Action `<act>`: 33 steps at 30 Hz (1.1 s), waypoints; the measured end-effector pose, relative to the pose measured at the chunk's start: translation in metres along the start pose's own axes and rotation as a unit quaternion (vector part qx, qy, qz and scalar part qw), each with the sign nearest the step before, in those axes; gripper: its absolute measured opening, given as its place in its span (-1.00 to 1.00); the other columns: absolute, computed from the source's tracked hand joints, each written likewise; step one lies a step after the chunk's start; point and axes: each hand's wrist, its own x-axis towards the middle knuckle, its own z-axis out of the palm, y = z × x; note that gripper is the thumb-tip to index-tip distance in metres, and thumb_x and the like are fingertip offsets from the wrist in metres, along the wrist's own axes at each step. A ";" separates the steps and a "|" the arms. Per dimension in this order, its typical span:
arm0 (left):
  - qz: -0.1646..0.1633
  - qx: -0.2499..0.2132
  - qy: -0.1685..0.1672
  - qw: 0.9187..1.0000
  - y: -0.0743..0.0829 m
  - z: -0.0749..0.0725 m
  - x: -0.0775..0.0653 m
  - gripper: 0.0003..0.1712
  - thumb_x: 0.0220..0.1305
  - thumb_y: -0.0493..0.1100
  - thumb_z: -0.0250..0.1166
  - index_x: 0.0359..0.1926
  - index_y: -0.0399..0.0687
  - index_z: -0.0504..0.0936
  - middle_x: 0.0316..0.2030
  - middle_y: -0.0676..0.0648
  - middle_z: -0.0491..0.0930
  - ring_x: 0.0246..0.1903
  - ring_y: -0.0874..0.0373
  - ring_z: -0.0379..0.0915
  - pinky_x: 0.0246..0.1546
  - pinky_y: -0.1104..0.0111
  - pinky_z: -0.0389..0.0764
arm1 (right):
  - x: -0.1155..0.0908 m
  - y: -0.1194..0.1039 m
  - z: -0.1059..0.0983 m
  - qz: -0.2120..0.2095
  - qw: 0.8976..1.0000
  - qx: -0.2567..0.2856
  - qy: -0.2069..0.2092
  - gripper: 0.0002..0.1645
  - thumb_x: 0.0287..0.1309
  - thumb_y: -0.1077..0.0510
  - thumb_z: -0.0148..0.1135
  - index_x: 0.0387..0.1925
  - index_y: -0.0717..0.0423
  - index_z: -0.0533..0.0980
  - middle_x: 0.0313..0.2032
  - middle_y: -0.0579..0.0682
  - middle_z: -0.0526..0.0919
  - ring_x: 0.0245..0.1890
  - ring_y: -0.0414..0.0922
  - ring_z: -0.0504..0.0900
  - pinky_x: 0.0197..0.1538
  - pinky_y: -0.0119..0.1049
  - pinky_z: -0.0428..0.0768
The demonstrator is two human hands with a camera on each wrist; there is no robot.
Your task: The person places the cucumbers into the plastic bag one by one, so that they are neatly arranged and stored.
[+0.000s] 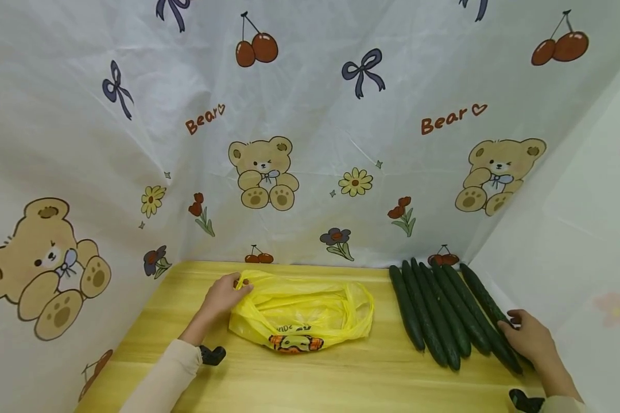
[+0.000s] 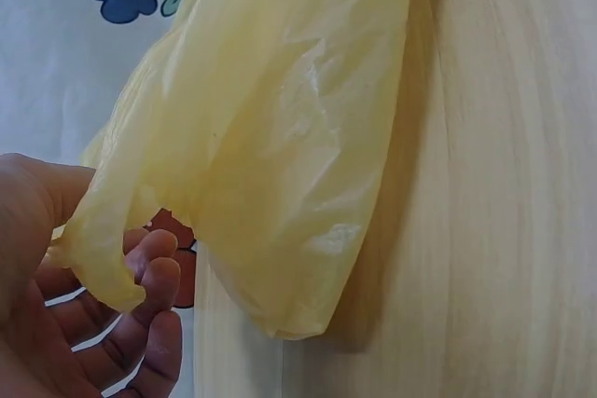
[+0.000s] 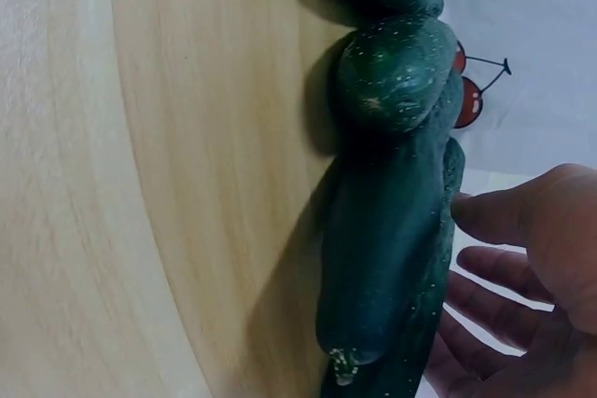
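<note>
A crumpled yellow plastic bag (image 1: pixel 294 298) with a printed cartoon front lies on the table, its mouth spread. My left hand (image 1: pixel 226 295) holds the bag's left handle; in the left wrist view the yellow strip loops between thumb and fingers (image 2: pixel 154 277). To the right, several dark green cucumbers (image 1: pixel 439 312) lie side by side. My right hand (image 1: pixel 532 338) is at the rightmost cucumber (image 1: pixel 483 289). In the right wrist view the thumb meets that cucumber's side, while the fingers (image 3: pixel 504 314) stay loosely bent beside it, some tips hidden.
The wood-patterned table (image 1: pixel 336 378) is bounded by a bear-printed sheet (image 1: pixel 310 229) behind and on the left. A pale wall (image 1: pixel 573 246) stands close by the right hand. Black wrist mounts (image 1: pixel 213 355) sit under both wrists.
</note>
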 end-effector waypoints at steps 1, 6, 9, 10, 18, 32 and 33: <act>0.000 -0.002 0.000 1.000 0.000 0.000 -0.001 -0.65 0.52 0.06 0.36 -0.29 -0.08 0.52 -0.49 -0.06 0.28 -0.52 0.10 0.15 -0.43 0.29 0.17 | 0.001 0.000 0.001 0.001 1.000 0.000 -0.001 -0.17 0.65 -0.09 0.05 0.36 0.68 0.25 0.22 0.71 0.46 0.13 0.61 0.53 0.01 0.35 0.60; 0.002 -0.008 0.002 1.000 0.001 0.000 -0.009 -0.69 0.46 -0.03 0.42 -0.39 -0.01 0.54 -0.58 0.05 0.21 -0.57 0.17 0.12 -0.46 0.34 0.19 | 0.002 0.003 0.009 0.012 1.000 -0.011 -0.010 -0.19 0.53 -0.04 0.20 0.32 0.67 0.29 0.17 0.69 0.50 0.08 0.60 0.55 -0.01 0.34 0.60; 0.001 -0.008 0.002 1.000 0.001 0.001 -0.009 -0.68 0.45 -0.05 0.43 -0.41 0.00 0.54 -0.59 0.06 0.22 -0.58 0.19 0.12 -0.47 0.36 0.19 | 0.004 0.005 0.011 0.021 1.000 -0.014 -0.012 -0.18 0.45 -0.02 0.26 0.30 0.66 0.31 0.16 0.69 0.51 0.07 0.61 0.55 -0.01 0.36 0.60; 0.000 -0.008 0.003 1.000 0.002 0.002 -0.008 -0.68 0.45 -0.06 0.43 -0.42 0.00 0.53 -0.59 0.06 0.22 -0.58 0.19 0.11 -0.47 0.37 0.19 | 0.005 0.006 0.011 0.022 1.000 -0.015 -0.011 -0.19 0.44 -0.01 0.26 0.30 0.66 0.31 0.16 0.69 0.51 0.07 0.61 0.55 -0.01 0.36 0.60; 0.009 -0.004 0.010 1.000 0.005 0.001 -0.008 -0.69 0.46 -0.07 0.41 -0.40 -0.01 0.52 -0.56 0.05 0.25 -0.54 0.19 0.15 -0.45 0.36 0.20 | 0.011 0.009 0.013 0.017 1.000 -0.017 0.009 -0.22 0.42 0.01 0.26 0.26 0.67 0.34 0.14 0.69 0.53 0.04 0.61 0.57 -0.02 0.37 0.61; 0.012 -0.013 0.006 1.000 0.004 0.004 -0.010 -0.73 0.50 -0.09 0.38 -0.37 -0.01 0.54 -0.53 0.01 0.36 -0.53 0.17 0.22 -0.44 0.33 0.24 | 0.009 0.013 0.025 0.023 0.997 0.000 0.079 -0.34 0.40 0.12 0.19 0.23 0.68 0.38 0.01 0.66 0.60 -0.07 0.56 0.64 -0.09 0.33 0.62; 0.012 -0.013 0.008 1.000 0.006 0.004 -0.010 -0.73 0.49 -0.09 0.39 -0.37 -0.01 0.54 -0.53 0.01 0.36 -0.54 0.18 0.21 -0.44 0.34 0.23 | 0.010 0.013 0.024 0.023 0.996 0.003 0.090 -0.35 0.40 0.14 0.18 0.22 0.68 0.38 0.00 0.67 0.61 -0.08 0.56 0.64 -0.08 0.33 0.62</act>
